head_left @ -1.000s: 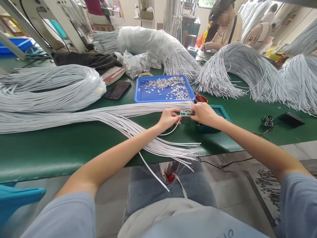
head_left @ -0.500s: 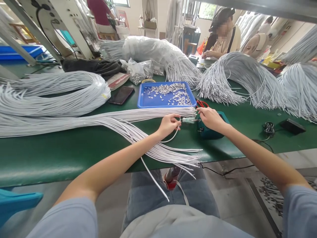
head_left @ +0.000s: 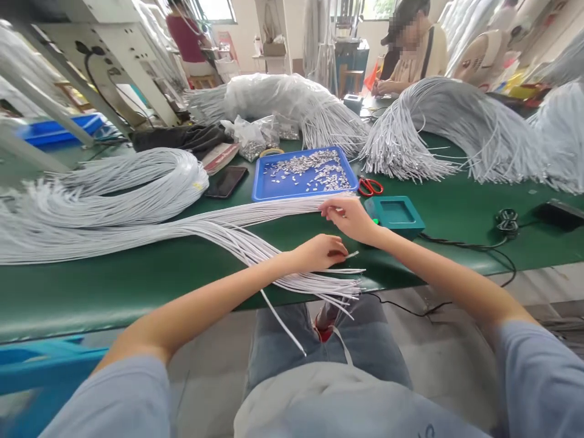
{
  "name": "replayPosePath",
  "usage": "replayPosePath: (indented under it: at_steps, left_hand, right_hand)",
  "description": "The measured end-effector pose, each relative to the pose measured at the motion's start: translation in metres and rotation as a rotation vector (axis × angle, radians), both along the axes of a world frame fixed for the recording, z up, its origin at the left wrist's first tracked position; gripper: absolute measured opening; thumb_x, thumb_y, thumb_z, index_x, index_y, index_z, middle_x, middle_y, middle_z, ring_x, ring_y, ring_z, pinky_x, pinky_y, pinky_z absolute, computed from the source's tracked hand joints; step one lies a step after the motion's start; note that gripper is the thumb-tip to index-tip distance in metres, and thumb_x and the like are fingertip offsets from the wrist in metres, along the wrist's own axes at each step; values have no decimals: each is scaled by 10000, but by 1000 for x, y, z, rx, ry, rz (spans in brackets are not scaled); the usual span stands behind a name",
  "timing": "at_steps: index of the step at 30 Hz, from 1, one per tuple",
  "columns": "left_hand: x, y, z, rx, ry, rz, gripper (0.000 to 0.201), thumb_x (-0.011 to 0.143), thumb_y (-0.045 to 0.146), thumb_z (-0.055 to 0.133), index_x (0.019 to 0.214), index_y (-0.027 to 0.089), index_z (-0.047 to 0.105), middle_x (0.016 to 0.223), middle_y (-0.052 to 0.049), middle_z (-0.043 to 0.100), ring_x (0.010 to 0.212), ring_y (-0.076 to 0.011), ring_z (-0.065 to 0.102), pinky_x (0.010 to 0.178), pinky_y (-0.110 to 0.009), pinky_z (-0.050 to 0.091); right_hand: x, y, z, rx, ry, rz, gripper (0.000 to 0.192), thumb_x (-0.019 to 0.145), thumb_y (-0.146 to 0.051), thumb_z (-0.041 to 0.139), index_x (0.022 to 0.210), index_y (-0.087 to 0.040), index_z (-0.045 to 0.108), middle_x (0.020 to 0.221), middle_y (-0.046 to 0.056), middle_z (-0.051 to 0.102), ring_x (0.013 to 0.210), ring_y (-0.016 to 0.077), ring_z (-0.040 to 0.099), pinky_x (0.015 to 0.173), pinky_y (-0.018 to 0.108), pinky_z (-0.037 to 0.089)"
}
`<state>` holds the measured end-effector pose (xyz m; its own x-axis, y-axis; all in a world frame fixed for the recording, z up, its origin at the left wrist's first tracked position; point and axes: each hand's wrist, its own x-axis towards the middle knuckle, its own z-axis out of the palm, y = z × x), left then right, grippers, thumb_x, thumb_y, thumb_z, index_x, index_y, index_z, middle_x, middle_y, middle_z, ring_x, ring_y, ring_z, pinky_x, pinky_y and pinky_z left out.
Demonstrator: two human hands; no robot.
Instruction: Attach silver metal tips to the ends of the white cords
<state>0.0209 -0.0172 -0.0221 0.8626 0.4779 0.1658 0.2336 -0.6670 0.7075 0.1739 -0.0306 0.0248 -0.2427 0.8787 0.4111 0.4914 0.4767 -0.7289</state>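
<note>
My left hand (head_left: 319, 251) is closed on the end of a white cord (head_left: 353, 254) and holds it over the fanned cord ends (head_left: 319, 283) at the table's near edge. My right hand (head_left: 349, 217) rests with pinched fingers on the tips of the long white cord bundle (head_left: 255, 213) lying across the green table (head_left: 114, 286). Just beyond it stands a blue tray (head_left: 274, 188) holding several small metal pieces. A small teal device (head_left: 395, 214) sits to the right of my right hand.
Red-handled scissors (head_left: 370, 185) lie by the tray, a black phone (head_left: 227, 181) to its left. Large cord coils fill the left (head_left: 128, 182) and right (head_left: 456, 131) of the table. A black cable and pedal (head_left: 556, 213) are at far right. Another person (head_left: 413, 52) works behind.
My left hand drew back toward the table's near edge with a cord end. My right hand left the teal device and moved left onto the bundle's tips.
</note>
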Motion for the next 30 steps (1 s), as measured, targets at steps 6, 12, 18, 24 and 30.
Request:
replayPosePath:
  at_steps: [6,12,18,24,30]
  left_hand:
    - [-67,0,15,336,249,-7,225,918,213,535,898,171,755,966,-69,744,886,-168,696,762,-244,506]
    - [-108,42,34,716,649,447,259,945,216,493,1032,128,719,1028,-120,708,984,-253,672,763,-320,499]
    - [-100,55,34,756,823,451,321,909,62,381,923,76,702,960,-186,666,960,-286,654,695,-335,470]
    - [-83,49,40,717,934,482,369,833,-41,337,919,32,689,923,-225,650,899,-296,671,653,-324,448]
    - [-89,52,49,694,897,512,244,880,145,443,943,71,666,955,-187,679,878,-276,670,687,-319,453]
  right_hand:
    - [-18,-1,-24,-264,-140,341,286,783,-54,470,906,-106,722,727,38,715,575,95,599,611,224,473]
    - [-17,-18,-29,-454,-54,585,214,767,-103,548,909,-103,708,791,70,757,668,120,682,641,213,527]
    - [-20,-17,-37,-648,132,597,173,740,-155,542,846,-112,672,738,51,737,606,108,646,619,235,549]
    - [-20,-14,-37,-732,189,598,158,705,-126,559,818,-114,668,697,25,724,568,79,618,574,200,516]
    - [-20,-14,-35,-733,201,598,163,709,-88,563,828,-103,675,686,18,720,558,70,616,568,189,522]
